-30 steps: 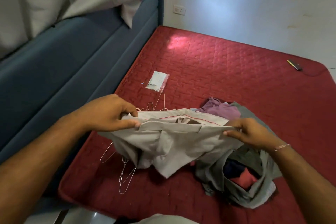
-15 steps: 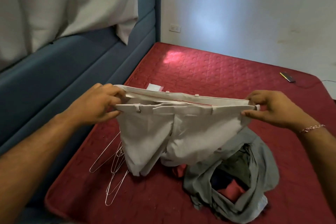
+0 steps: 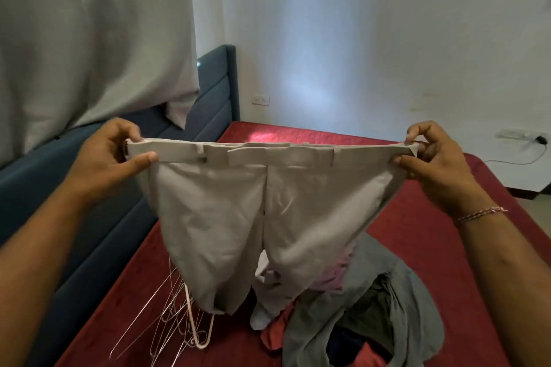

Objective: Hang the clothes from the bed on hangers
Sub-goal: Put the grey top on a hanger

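The trousers (image 3: pixel 268 211) hide part of the hangers (image 3: pixel 179 316) and clothes pile (image 3: pixel 357 322).

There is a single view, from a wide-angle camera worn on the person's head. It faces forward and only slightly down, across the red mattress (image 3: pixel 417 217) toward the white wall (image 3: pixel 387 39) at 12 o'clock. The camera sits close: both forearms enter from the lower corners, the left hand (image 3: pixel 110 155) at 9 o'clock and the right hand (image 3: pixel 432 158) at 3 o'clock, and the beige trousers (image 3: pixel 262 211) they hold fill the centre. Straight lines bow near the edges, as at the blue headboard (image 3: pixel 217 92) toward 10 o'clock. No second view shares the scene.
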Demonstrator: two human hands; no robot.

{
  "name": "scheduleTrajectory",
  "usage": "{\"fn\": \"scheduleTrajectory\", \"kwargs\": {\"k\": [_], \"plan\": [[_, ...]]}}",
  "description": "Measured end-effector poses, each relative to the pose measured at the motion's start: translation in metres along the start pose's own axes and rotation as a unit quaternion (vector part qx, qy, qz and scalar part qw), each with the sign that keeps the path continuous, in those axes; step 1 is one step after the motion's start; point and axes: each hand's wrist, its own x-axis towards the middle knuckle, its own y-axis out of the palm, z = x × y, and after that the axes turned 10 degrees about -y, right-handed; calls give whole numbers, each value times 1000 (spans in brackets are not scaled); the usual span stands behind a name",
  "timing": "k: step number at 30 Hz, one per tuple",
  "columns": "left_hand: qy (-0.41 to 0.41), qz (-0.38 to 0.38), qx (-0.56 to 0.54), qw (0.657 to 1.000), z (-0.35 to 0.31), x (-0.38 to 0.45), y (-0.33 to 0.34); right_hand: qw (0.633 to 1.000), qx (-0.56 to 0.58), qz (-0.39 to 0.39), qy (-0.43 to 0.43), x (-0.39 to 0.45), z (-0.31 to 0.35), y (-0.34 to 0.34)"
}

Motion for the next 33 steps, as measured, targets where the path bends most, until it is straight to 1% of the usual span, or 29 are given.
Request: {"fn": "scheduleTrajectory", "kwargs": {"k": [1,3,4,5,6,7,8,9,10,11,12,13,16,21,24,25,27,29,31,32,33], "plan": [[-18,-2,-87,996,-5,1,-1,999,47,-18,-9,-1,9,-1],[-52,13,-228,972,-18,2,2,985,163,-40,-41,-2,30,-5],[-68,21,-265,962,-24,5,5,977,206,-34,-54,0,39,-7],[-91,24,-274,957,-29,11,12,971,229,-35,-52,5,44,-6],[-117,18,-263,957,-32,19,22,974,218,-51,-32,13,43,-3],[-146,1,-246,958,-34,30,32,980,185,-80,-2,22,38,1],[-183,-18,-230,956,-36,39,44,986,114,-114,35,31,31,6],[-222,-41,-221,949,-38,45,54,989,19,-133,64,39,25,11],[-253,-70,-215,941,-41,49,64,985,-73,-133,84,45,18,16],[-262,-96,-206,938,-48,50,74,977,-145,-125,91,49,14,23],[-251,-120,-192,941,-58,49,85,970,-191,-122,84,52,15,33],[-235,-130,-184,945,-69,46,97,967,-210,-128,69,52,18,44],[-199,-92,-222,950,-107,26,131,967,-216,-131,16,47,42,84],[-53,-39,-202,977,-164,-6,171,978,-175,-106,-29,36,79,139],[-12,-24,-181,983,-180,-11,182,989,-103,-103,-19,37,91,151],[-9,-19,-203,979,-182,-12,183,992,-72,-105,-14,37,94,153],[-18,17,-299,954,-184,-15,178,995,-33,-96,-14,36,100,153],[-23,55,-353,934,-183,-16,172,996,-42,-71,-24,34,102,152],[0,67,-336,939,-182,-20,169,995,-68,-51,-43,33,102,151],[40,54,-299,952,-181,-23,168,996,-61,-47,-48,33,102,149],[104,18,-230,968,-180,-24,164,997,-33,-40,-50,32,104,147]]}}
